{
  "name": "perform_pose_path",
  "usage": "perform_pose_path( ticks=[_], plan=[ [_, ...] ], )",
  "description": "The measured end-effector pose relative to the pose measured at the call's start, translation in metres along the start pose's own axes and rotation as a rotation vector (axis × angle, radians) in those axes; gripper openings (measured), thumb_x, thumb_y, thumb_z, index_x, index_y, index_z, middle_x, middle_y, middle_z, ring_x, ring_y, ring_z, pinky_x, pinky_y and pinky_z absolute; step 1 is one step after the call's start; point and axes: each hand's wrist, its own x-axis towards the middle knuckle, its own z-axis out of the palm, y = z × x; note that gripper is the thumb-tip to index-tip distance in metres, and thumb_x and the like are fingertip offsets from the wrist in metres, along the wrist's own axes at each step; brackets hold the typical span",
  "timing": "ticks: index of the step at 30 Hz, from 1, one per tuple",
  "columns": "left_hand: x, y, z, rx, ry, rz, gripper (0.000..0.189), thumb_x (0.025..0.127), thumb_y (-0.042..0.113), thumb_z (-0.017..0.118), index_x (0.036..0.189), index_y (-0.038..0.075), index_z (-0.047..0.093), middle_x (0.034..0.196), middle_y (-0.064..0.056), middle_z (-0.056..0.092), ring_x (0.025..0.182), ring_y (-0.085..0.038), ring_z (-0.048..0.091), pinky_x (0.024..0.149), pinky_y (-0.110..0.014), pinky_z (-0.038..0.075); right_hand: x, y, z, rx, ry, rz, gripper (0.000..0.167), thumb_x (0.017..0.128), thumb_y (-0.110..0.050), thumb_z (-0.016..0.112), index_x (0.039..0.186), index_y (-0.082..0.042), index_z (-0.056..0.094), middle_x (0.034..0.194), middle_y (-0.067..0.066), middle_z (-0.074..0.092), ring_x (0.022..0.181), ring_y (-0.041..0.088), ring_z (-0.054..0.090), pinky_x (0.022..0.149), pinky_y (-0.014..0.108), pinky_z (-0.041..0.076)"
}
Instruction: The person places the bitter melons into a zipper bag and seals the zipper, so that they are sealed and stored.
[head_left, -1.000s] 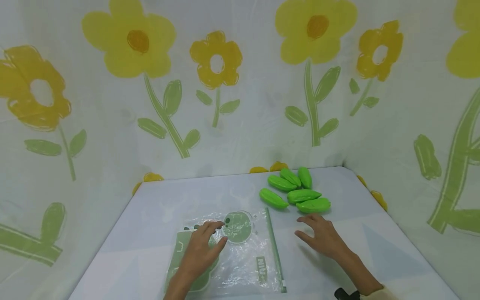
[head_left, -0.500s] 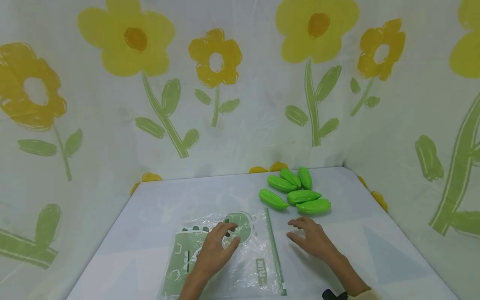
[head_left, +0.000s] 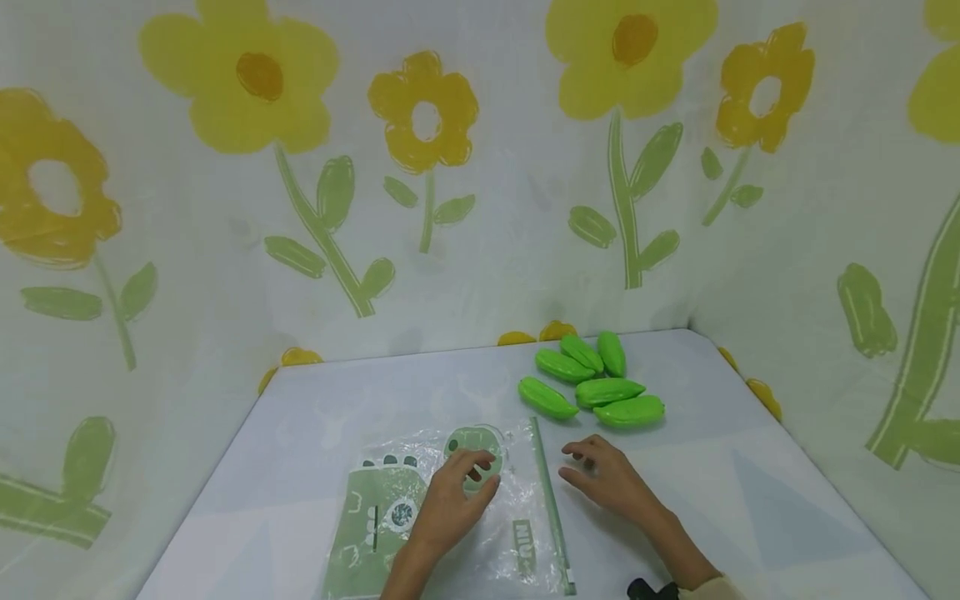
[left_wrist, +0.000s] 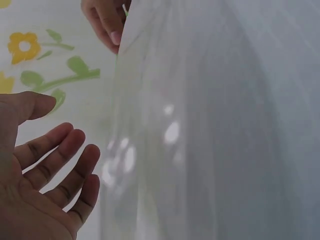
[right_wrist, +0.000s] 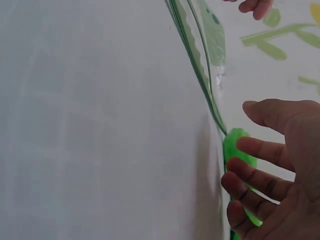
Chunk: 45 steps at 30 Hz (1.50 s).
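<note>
A clear plastic zip bag (head_left: 491, 533) printed with green cartoon figures lies flat on the table, its green zip strip (head_left: 551, 508) along the right side. My left hand (head_left: 453, 504) hovers over the middle of the bag, fingers loosely bent, nothing in it. To the right of the zip strip is my right hand (head_left: 611, 479), also holding nothing, with thumb and fingers apart. Both palms face each other. In the right wrist view the bag's green zip edge (right_wrist: 200, 75) runs past my right fingertips (right_wrist: 232, 180). Several bright green toy vegetables (head_left: 630, 411), ridged and tapered, lie beyond my right hand.
The white table (head_left: 300, 433) has its back edge against a white curtain (head_left: 487, 275) printed with yellow flowers, which also hangs along both sides. A dark strap piece (head_left: 651, 590) shows at my right wrist.
My left hand has moved right across the bag, and my right hand has moved left toward the zip strip. The bag and the green vegetables lie as before.
</note>
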Motion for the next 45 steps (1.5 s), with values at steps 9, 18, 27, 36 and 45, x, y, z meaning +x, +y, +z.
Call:
perform_pose_path(
  ticks=[9, 18, 27, 36, 45],
  plan=[
    [0.009, 0.002, 0.02, -0.05, -0.05, -0.026, 0.02, 0.094, 0.02, 0.071, 0.111, 0.01, 0.069, 0.1, -0.001, 0.065, 0.083, -0.02, 0.065, 0.076, -0.036, 0.054, 0.011, 0.0, 0.015, 0.049, 0.028, 0.002, 0.027, 0.089, -0.023, 0.078, 0.11, -0.007, 0.073, 0.094, -0.002, 0.059, 0.08, 0.011, 0.052, 0.068, 0.026, 0.047],
    [0.024, 0.004, 0.041, -0.083, -0.131, -0.101, 0.02, 0.097, 0.026, 0.066, 0.111, 0.012, 0.069, 0.098, -0.001, 0.065, 0.082, -0.014, 0.064, 0.072, -0.029, 0.053, 0.023, 0.002, 0.028, 0.063, 0.06, 0.063, 0.02, 0.089, -0.022, 0.079, 0.106, -0.012, 0.075, 0.091, -0.004, 0.056, 0.078, 0.01, 0.049, 0.068, 0.028, 0.044],
    [0.026, 0.0, 0.049, -0.14, -0.135, -0.109, 0.015, 0.096, 0.02, 0.067, 0.107, 0.01, 0.07, 0.093, -0.001, 0.065, 0.076, -0.008, 0.062, 0.068, -0.025, 0.054, 0.022, 0.005, 0.027, 0.091, 0.045, 0.052, 0.019, 0.09, -0.02, 0.077, 0.107, -0.012, 0.075, 0.095, -0.004, 0.057, 0.083, 0.011, 0.05, 0.071, 0.028, 0.045],
    [0.024, -0.001, 0.049, -0.12, -0.146, -0.105, 0.011, 0.094, 0.015, 0.067, 0.103, 0.01, 0.071, 0.088, 0.005, 0.064, 0.071, -0.005, 0.059, 0.065, -0.023, 0.052, 0.019, 0.003, 0.024, 0.073, 0.013, 0.029, 0.027, 0.085, -0.004, 0.078, 0.111, -0.01, 0.073, 0.102, -0.002, 0.056, 0.094, 0.015, 0.055, 0.083, 0.033, 0.049],
    [0.021, 0.0, 0.051, -0.095, -0.119, -0.104, 0.009, 0.095, 0.015, 0.067, 0.101, 0.011, 0.072, 0.088, 0.006, 0.064, 0.072, -0.004, 0.058, 0.063, -0.024, 0.051, 0.019, 0.007, 0.029, 0.035, 0.047, -0.03, 0.027, 0.082, -0.013, 0.084, 0.107, -0.01, 0.073, 0.101, -0.003, 0.056, 0.091, 0.016, 0.056, 0.079, 0.032, 0.049]
  ],
)
